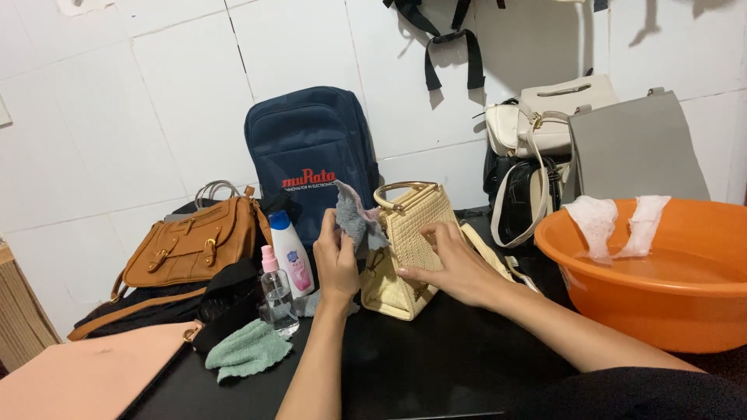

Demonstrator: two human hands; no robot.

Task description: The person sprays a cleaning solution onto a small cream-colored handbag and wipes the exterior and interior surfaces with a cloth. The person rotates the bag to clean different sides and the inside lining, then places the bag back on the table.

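Observation:
A cream woven handbag (416, 225) with a gold handle stands upright at the middle of the black table (420, 365). My left hand (336, 260) grips a grey cloth (356, 219) and holds it against the bag's left side. My right hand (451, 264) lies flat on the bag's front face, steadying it.
A clear spray bottle with pink cap (276, 294), a white bottle with blue cap (292, 253) and a green cloth (249, 350) lie left of my arm. Brown, pink and black bags crowd the left; a navy backpack (311, 155) stands behind. An orange basin (661, 272) with water sits right.

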